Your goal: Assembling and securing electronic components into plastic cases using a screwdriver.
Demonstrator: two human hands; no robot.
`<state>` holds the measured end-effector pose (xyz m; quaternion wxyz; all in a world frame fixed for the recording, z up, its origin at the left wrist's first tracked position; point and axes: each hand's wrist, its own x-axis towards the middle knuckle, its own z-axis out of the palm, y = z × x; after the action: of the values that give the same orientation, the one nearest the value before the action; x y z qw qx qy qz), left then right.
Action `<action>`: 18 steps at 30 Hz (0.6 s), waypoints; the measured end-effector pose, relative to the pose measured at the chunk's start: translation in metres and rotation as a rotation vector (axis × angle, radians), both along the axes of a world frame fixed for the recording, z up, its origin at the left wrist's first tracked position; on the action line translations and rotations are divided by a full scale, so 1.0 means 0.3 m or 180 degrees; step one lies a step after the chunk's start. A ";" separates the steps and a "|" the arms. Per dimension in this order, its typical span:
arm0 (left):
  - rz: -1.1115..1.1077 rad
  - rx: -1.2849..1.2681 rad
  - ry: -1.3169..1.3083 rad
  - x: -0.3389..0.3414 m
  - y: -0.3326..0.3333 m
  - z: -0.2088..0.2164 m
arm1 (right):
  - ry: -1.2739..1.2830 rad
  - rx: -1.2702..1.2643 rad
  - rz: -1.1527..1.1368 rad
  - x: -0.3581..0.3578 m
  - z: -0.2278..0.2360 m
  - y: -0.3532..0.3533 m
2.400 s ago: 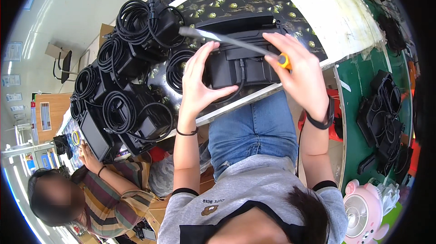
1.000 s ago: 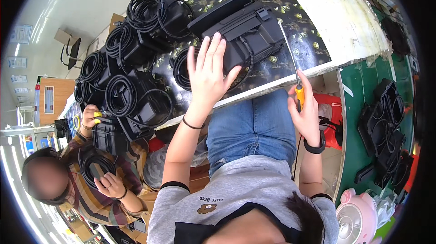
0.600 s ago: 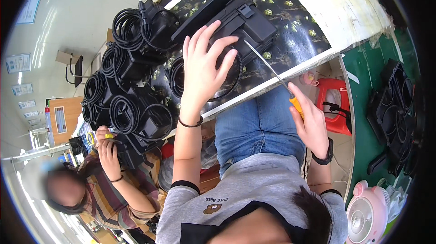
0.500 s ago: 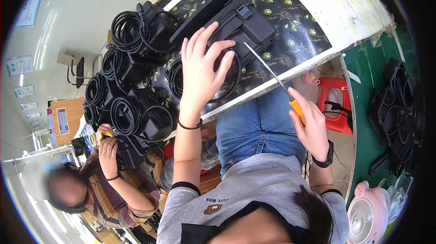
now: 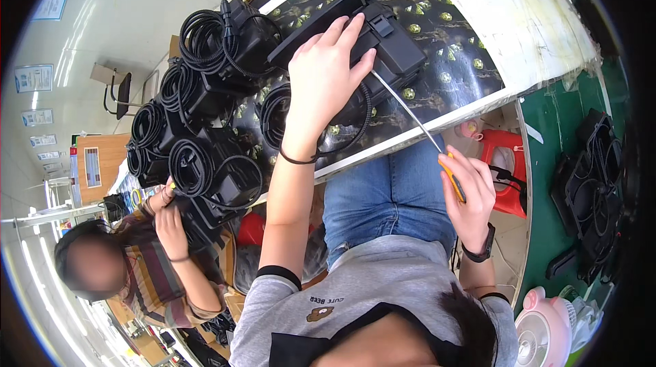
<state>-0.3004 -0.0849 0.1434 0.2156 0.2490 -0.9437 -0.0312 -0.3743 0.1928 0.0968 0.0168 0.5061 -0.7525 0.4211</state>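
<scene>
On the dark patterned table covering sits a black plastic box point(image 5: 402, 52) with a latch, its flat black panel tipped up along its far left side. My left hand point(image 5: 328, 66) lies over the box, fingers stretched toward the latch and thumb apart. A screwdriver point(image 5: 410, 111) with a long metal shaft and a yellow-orange handle is gripped in my right hand point(image 5: 471, 193), off the table's near edge. Its shaft slants up toward the box, and the tip is near my left thumb. Beneath my left wrist lies a coiled black cable point(image 5: 275, 115).
Several black boxes with coiled cables point(image 5: 205, 42) crowd the table's left side. Beyond them, at lower left, a person point(image 5: 181, 257) works with their hands. At right, another black unit point(image 5: 588, 196) lies on a green surface near a pink fan point(image 5: 543, 336). A red stool point(image 5: 506, 162) stands below.
My left hand has moved up and right across the box, its fingers now at the latch. My right hand still holds the screwdriver, slightly lower. The whole view has shifted a little.
</scene>
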 end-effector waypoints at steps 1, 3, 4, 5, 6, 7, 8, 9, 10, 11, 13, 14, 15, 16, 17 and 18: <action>-0.0072 0.0010 0.0183 0.001 -0.001 -0.005 | -0.0025 -0.0021 -0.0043 0.004 0.000 -0.005; -0.0142 0.0015 0.0368 0.012 -0.002 -0.017 | -0.0022 -0.0054 -0.0036 0.013 -0.001 -0.014; -0.0156 0.0067 0.0717 0.018 -0.005 -0.027 | -0.0016 -0.0084 -0.0037 0.014 -0.003 -0.020; -0.0169 0.0120 0.1066 0.025 -0.008 -0.038 | -0.0009 -0.0089 -0.0039 0.014 -0.005 -0.027; -0.0145 0.0360 0.1454 0.035 -0.010 -0.049 | 0.0019 -0.0097 -0.0036 0.014 -0.007 -0.035; 0.0006 0.0051 0.1485 0.056 -0.010 -0.054 | 0.0041 -0.0103 -0.0032 0.016 -0.009 -0.041; 0.0159 -0.0258 0.1513 0.078 -0.004 -0.057 | 0.0040 -0.0102 -0.0031 0.018 -0.011 -0.047; 0.0361 -0.0215 0.1487 0.098 0.017 -0.061 | 0.0089 -0.0096 -0.0030 0.019 -0.013 -0.052; 0.0548 -0.0259 0.1326 0.121 0.027 -0.068 | 0.0141 -0.0088 -0.0024 0.020 -0.014 -0.057; 0.0649 -0.0096 0.1306 0.137 0.038 -0.078 | 0.0143 -0.0082 -0.0017 0.022 -0.012 -0.063; 0.0771 0.0065 0.1285 0.158 0.043 -0.097 | 0.0270 -0.0063 -0.0063 0.027 -0.005 -0.071; 0.0697 0.0448 0.1401 0.168 0.041 -0.107 | 0.0270 -0.0062 -0.0042 0.028 0.002 -0.073; 0.0620 0.0831 0.1517 0.177 0.040 -0.116 | 0.0351 -0.0027 -0.0046 0.028 0.011 -0.074; 0.0552 0.1095 0.1604 0.177 0.039 -0.124 | 0.0434 0.0010 -0.0058 0.028 0.015 -0.076; 0.0513 0.1175 0.1633 0.178 0.045 -0.129 | 0.0440 0.0012 -0.0049 0.029 0.018 -0.077; 0.0472 0.1253 0.1662 0.178 0.052 -0.131 | 0.0481 0.0024 -0.0057 0.031 0.020 -0.078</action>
<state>-0.2470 -0.0693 0.1040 0.3995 0.3375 -0.8118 -0.2599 -0.3650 0.1695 0.1029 0.0754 0.5298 -0.7551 0.3787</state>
